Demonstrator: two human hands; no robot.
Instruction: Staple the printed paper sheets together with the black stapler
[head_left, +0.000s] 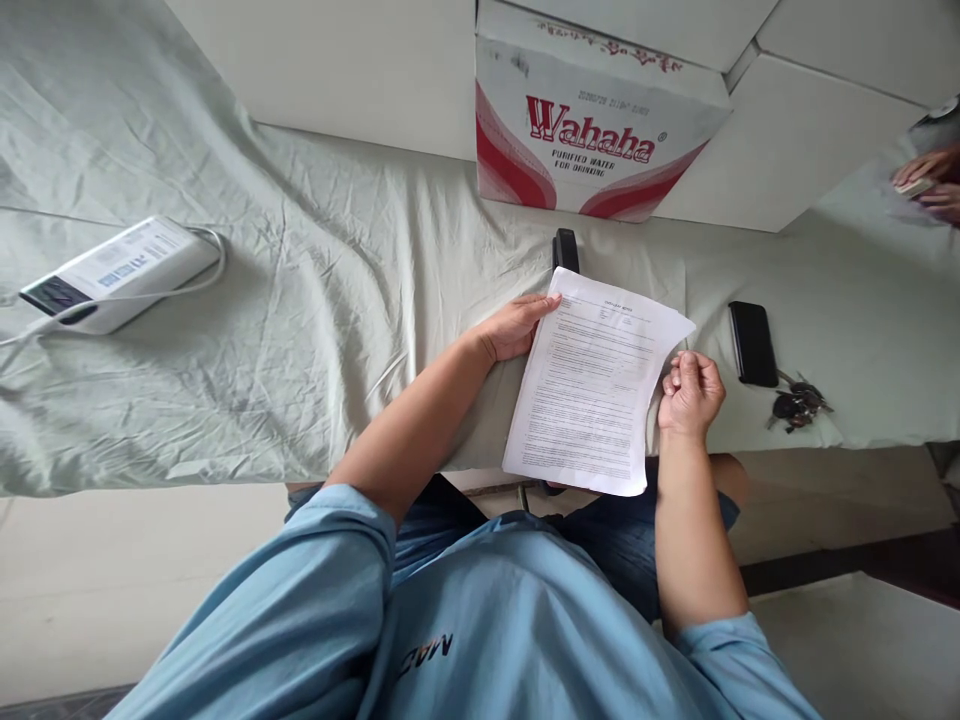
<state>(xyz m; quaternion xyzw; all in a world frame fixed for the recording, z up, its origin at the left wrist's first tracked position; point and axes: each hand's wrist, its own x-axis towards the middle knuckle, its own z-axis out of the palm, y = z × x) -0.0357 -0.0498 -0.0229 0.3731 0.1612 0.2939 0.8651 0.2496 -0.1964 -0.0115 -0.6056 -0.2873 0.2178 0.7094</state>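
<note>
A thin stack of printed paper sheets (585,390) is held tilted at the table's front edge, its lower part over my lap. My left hand (517,325) grips the upper left edge, thumb on top and the other fingers partly hidden. Curled fingers of my right hand (691,390) are at the right edge of the sheets, just below their bent upper right corner. Whether a sheet lies between those fingers I cannot make out. Behind the top edge, a narrow black object (566,250), perhaps a stapler, is partly covered by the paper.
A Wahaba-style printed water carton (592,130) stands at the back against white panels. On the cloth-covered table (337,260), a white device with a cable (127,275) lies left; a black phone (753,343) and keys (799,403) lie right. Another person's hands (934,185) show far right.
</note>
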